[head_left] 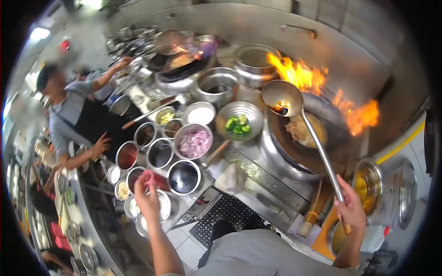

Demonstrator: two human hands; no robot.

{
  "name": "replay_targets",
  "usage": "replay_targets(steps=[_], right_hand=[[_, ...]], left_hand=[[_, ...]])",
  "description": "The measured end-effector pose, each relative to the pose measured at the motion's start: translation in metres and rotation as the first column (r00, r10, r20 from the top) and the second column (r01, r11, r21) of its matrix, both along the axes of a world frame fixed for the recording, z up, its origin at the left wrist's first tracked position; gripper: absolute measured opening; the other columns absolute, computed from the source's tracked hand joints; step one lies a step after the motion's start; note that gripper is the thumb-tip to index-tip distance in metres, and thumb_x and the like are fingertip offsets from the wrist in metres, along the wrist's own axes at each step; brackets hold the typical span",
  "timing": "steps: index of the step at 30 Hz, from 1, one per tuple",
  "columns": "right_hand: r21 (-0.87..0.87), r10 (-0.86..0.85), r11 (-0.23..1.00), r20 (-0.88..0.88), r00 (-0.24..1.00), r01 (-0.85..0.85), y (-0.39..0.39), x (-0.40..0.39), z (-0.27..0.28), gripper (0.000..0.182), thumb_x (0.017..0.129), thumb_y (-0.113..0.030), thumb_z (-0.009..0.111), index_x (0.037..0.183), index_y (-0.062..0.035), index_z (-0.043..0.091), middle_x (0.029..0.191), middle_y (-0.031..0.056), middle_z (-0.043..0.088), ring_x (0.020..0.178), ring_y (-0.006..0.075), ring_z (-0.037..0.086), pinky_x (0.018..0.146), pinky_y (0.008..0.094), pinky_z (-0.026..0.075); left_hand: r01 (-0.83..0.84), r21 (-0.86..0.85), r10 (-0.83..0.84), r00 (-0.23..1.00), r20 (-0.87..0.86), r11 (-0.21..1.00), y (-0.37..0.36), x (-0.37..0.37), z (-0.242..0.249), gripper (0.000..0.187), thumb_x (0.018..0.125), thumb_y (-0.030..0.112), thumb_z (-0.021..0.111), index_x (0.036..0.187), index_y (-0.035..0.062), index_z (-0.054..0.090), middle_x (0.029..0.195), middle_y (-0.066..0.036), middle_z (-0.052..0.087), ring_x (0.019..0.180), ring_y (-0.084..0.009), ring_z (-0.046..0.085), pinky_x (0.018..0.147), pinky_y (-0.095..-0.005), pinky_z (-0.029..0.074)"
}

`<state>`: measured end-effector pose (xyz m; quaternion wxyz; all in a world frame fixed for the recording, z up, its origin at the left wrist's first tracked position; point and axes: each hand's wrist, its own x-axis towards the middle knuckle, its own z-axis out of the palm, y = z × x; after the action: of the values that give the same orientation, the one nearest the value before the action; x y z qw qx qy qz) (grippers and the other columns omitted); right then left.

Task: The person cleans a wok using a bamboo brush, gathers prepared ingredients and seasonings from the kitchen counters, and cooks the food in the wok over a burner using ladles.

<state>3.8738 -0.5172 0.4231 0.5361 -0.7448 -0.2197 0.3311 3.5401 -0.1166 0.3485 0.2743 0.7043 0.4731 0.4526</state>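
Note:
My right hand is closed around the wooden handle of a long metal ladle. The ladle's bowl, with a little dark liquid in it, hangs over the back left rim of a wok. Pale food lies in the wok, and tall flames rise behind it. At the lower left, my left hand has its fingers closed on a red plastic thing, whose kind I cannot make out. That hand is above the ingredient pots, beside one with dark liquid.
Sliced onion fills a bowl; green vegetables lie in a perforated strainer. Several sauce pots, including a red one, crowd the left. A second wok burns behind. A co-worker stands at left. Metal bowls stand at right.

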Motion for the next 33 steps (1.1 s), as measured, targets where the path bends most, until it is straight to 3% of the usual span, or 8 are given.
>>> replay_targets(steps=[6, 9, 11, 12, 13, 16, 20, 33], right_hand=[[-0.228, -0.046, 0.957, 0.493, 0.869, 0.18, -0.003, 0.01, -0.015, 0.064, 0.078, 0.0, 0.056, 0.138, -0.0131, 0.037, 0.112, 0.0055, 0.059, 0.069, 0.0125, 0.051, 0.065, 0.0242, 0.045], [-0.198, -0.164, 0.943, 0.427, 0.889, 0.269, 0.005, 0.004, -0.022, 0.062, 0.079, -0.001, 0.055, 0.138, -0.0127, 0.037, 0.114, 0.0089, 0.059, 0.071, 0.013, 0.054, 0.066, 0.0253, 0.046], [-0.326, -0.387, 0.869, 0.02, 0.922, 0.372, 0.026, 0.003, -0.015, 0.062, 0.079, 0.0, 0.054, 0.137, -0.0124, 0.038, 0.119, 0.0126, 0.057, 0.072, 0.0146, 0.055, 0.068, 0.0278, 0.047], [-0.204, -0.333, 0.903, 0.223, 0.916, 0.378, 0.024, 0.003, -0.041, 0.063, 0.079, 0.006, 0.05, 0.138, -0.0122, 0.037, 0.11, 0.0037, 0.056, 0.063, 0.0062, 0.049, 0.055, 0.0211, 0.044], [-0.081, -0.151, 0.955, 0.697, 0.701, 0.286, 0.007, 0.019, -0.096, 0.062, 0.079, 0.006, 0.048, 0.138, -0.0097, 0.036, 0.11, 0.0031, 0.056, 0.052, 0.0043, 0.043, 0.045, 0.0211, 0.038], [-0.052, -0.417, 0.9, 0.183, 0.89, 0.433, 0.038, -0.01, -0.051, 0.063, 0.081, 0.006, 0.043, 0.14, -0.0102, 0.031, 0.102, 0.0034, 0.057, 0.048, 0.0028, 0.039, 0.039, 0.0174, 0.033], [0.012, -0.48, 0.875, 0.16, 0.863, 0.484, 0.045, -0.029, -0.043, 0.062, 0.08, 0.003, 0.046, 0.14, -0.0056, 0.03, 0.077, 0.0012, 0.053, 0.043, 0.0031, 0.04, 0.036, 0.0168, 0.032], [0.138, -0.432, 0.883, -0.131, 0.892, 0.448, 0.141, -0.089, -0.002, 0.065, 0.075, 0.004, 0.051, 0.137, -0.0007, 0.032, 0.075, 0.0053, 0.055, 0.039, 0.0038, 0.041, 0.034, 0.0169, 0.033]], left_hand=[[0.298, 0.136, -0.242, 0.915, -0.322, 0.945, 0.124, 0.08, -0.005, 0.025, 0.082, 0.002, 0.056, 0.106, -0.002, 0.06, 0.099, -0.014, 0.065, 0.09, -0.0242, 0.062, 0.08, -0.0323, 0.048], [0.442, 0.134, -0.301, 0.774, -0.558, 0.887, 0.198, 0.121, -0.041, 0.023, 0.085, 0.012, 0.051, 0.1, -0.0024, 0.062, 0.096, -0.022, 0.063, 0.092, -0.0348, 0.061, 0.081, -0.0393, 0.047], [0.357, -0.062, -0.3, 0.663, -0.686, 0.932, 0.21, 0.147, -0.042, 0.024, 0.084, 0.021, 0.052, 0.091, 0.0026, 0.065, 0.087, -0.021, 0.064, 0.084, -0.036, 0.062, 0.073, -0.0434, 0.048], [0.516, 0.03, -0.194, 0.375, -0.906, 0.856, 0.226, 0.154, -0.052, 0.024, 0.082, 0.025, 0.053, 0.086, 0.0053, 0.065, 0.083, -0.018, 0.065, 0.079, -0.0355, 0.063, 0.068, -0.0442, 0.05], [0.489, 0.019, -0.175, 0.348, -0.921, 0.872, 0.24, 0.157, -0.065, 0.02, 0.08, 0.022, 0.054, 0.083, 0.0062, 0.065, 0.083, -0.018, 0.065, 0.075, -0.0343, 0.064, 0.065, -0.0449, 0.051], [0.443, -0.014, -0.217, 0.409, -0.886, 0.896, 0.268, 0.159, -0.096, 0.02, 0.082, 0.015, 0.048, 0.084, 0.0049, 0.065, 0.09, -0.018, 0.066, 0.084, -0.0334, 0.064, 0.072, -0.0434, 0.051], [0.448, -0.173, -0.304, 0.24, -0.922, 0.877, 0.283, 0.162, -0.098, 0.023, 0.085, 0.015, 0.044, 0.091, 0.0052, 0.064, 0.089, -0.019, 0.064, 0.087, -0.0353, 0.063, 0.075, -0.0448, 0.05], [0.557, -0.159, -0.253, 0.095, -0.963, 0.815, 0.29, 0.175, -0.123, 0.021, 0.082, 0.016, 0.052, 0.088, 0.0094, 0.071, 0.095, -0.012, 0.067, 0.089, -0.0243, 0.066, 0.074, -0.0351, 0.053]])
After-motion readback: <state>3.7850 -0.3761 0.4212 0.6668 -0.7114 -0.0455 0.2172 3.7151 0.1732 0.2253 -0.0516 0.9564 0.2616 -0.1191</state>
